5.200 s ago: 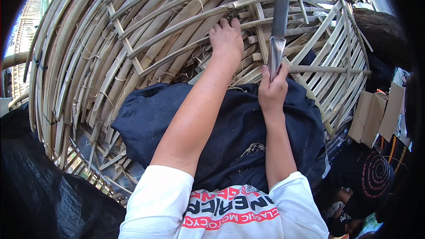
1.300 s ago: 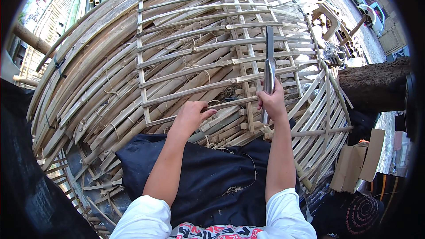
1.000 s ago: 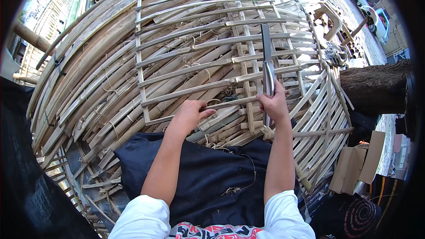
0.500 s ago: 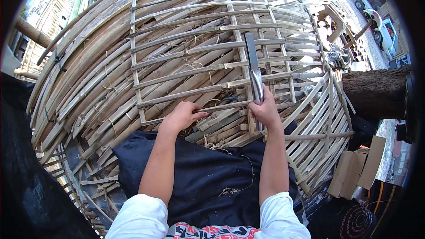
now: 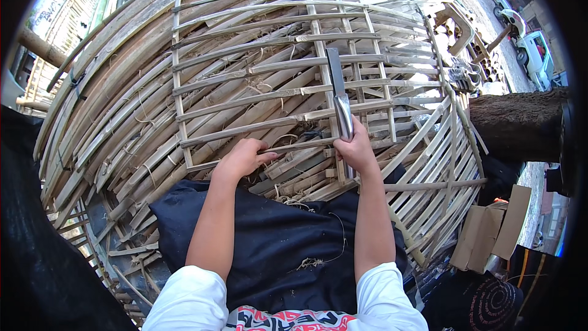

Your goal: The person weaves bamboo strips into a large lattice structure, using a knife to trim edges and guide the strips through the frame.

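Outdoors, under bright sun, a big round bamboo frame (image 5: 245, 86) is seen filling most of the view. It is made of long bent strips, with a grid of flat slats tied across the front. Loose dry fibres are stuck here and there between the strips. A dark blue cloth (image 5: 275, 245) is spread over the lap, just below the frame. The right hand (image 5: 357, 150) is closed tight around the handle of a long knife (image 5: 340, 105). The knife is held upright, with its flat grey blade pointing up and away, and it lies against the slats near the middle of the grid. The handle is mostly hidden by the fingers. The left hand (image 5: 242, 159) is laid on the lower edge of the grid, just left of the knife hand. Its fingers are bent and pressed on a slat there; nothing is held in it, as far as can be told. The two hands are near each other but are not touching. White short sleeves are seen at the bottom. On the right, a thick tree trunk (image 5: 520, 125) is seen, and flat brown cardboard (image 5: 493, 233) is leaned below it. A white car (image 5: 539, 55) is parked far off at the top right.
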The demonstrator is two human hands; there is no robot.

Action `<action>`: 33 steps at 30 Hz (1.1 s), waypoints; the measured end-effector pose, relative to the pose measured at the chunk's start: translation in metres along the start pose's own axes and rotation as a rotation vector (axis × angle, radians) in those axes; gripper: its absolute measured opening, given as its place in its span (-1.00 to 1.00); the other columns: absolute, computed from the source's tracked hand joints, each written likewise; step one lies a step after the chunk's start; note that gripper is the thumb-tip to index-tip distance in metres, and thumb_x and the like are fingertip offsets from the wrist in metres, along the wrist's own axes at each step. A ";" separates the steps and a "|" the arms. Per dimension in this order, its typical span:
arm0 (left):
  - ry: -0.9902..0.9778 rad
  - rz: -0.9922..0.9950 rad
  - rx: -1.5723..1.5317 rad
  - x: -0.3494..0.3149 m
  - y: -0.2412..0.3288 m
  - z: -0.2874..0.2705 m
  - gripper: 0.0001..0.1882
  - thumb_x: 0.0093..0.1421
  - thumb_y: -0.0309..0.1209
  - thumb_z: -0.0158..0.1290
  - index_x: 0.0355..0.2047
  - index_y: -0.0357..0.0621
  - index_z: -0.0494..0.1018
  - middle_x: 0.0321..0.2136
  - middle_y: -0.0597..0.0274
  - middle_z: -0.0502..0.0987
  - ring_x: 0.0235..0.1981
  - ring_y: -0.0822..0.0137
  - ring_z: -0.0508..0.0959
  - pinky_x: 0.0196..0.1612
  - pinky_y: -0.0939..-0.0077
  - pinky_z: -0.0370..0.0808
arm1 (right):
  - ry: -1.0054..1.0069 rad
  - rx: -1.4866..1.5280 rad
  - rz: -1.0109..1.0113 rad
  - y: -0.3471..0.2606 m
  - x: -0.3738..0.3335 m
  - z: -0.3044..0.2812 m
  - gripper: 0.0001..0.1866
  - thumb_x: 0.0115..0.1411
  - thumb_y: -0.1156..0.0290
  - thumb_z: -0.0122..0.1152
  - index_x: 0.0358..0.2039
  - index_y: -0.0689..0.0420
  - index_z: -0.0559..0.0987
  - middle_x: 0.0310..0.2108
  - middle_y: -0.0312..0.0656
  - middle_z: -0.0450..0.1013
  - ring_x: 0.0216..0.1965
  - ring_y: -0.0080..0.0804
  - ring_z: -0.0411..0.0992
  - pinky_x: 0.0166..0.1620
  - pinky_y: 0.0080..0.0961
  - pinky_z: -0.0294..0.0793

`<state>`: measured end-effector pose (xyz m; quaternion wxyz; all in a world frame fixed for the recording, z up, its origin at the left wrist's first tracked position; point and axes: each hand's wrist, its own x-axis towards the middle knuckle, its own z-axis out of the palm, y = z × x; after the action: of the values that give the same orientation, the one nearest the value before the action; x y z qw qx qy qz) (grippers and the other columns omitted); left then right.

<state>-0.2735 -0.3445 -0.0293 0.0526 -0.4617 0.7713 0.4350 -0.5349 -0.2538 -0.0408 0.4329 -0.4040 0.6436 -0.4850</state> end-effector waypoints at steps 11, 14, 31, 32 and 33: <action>-0.001 -0.029 0.027 0.002 -0.004 0.006 -0.53 0.18 -0.05 0.15 -0.22 -0.27 0.56 -0.38 -0.16 0.58 -0.30 -0.06 0.58 -0.21 0.19 0.45 | 0.037 -0.046 -0.028 0.007 -0.019 0.002 -0.53 -0.05 0.60 0.07 -0.04 0.22 0.35 -0.62 -0.34 0.29 -0.71 -0.59 0.32 -0.63 -0.58 0.38; -0.002 -0.045 0.036 0.002 -0.007 0.010 -0.51 0.17 -0.02 0.15 -0.24 -0.28 0.56 -0.38 -0.16 0.58 -0.30 -0.06 0.58 -0.21 0.18 0.45 | 0.131 -0.163 -0.074 0.004 -0.050 -0.011 -0.66 -0.07 0.51 0.10 -0.22 0.24 0.37 -0.59 -0.30 0.29 -0.66 -0.57 0.30 -0.59 -0.53 0.36; 0.308 0.148 0.249 -0.063 -0.001 0.018 -0.47 0.15 -0.18 0.19 0.04 -0.18 0.32 0.01 -0.06 0.38 0.09 -0.06 0.39 0.13 0.18 0.37 | 0.401 0.654 -0.062 0.016 -0.231 0.000 -0.61 -0.10 0.70 -0.01 -0.21 0.13 0.24 -0.39 0.03 0.43 -0.69 -0.44 0.35 -0.65 -0.50 0.47; 0.337 0.197 0.219 -0.079 -0.001 0.020 -0.48 0.16 -0.19 0.18 0.04 -0.16 0.32 0.01 -0.05 0.38 0.08 -0.05 0.39 0.12 0.17 0.38 | 0.416 0.692 0.008 0.015 -0.230 0.000 -0.61 -0.10 0.68 -0.01 -0.21 0.11 0.24 -0.43 -0.03 0.41 -0.69 -0.44 0.35 -0.65 -0.49 0.46; 0.366 0.244 0.189 -0.095 -0.002 0.020 -0.50 0.16 -0.19 0.17 0.04 -0.14 0.33 0.01 -0.03 0.37 0.07 -0.05 0.40 0.11 0.16 0.39 | 0.414 0.735 0.027 0.021 -0.227 -0.001 -0.60 -0.08 0.65 -0.01 -0.18 0.10 0.24 -0.48 -0.11 0.36 -0.70 -0.45 0.34 -0.67 -0.48 0.45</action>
<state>-0.2245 -0.2670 0.0036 -0.0981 -0.4291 0.8554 0.2731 -0.4701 -0.0359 -0.0234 0.4159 -0.1082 0.5065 -0.7475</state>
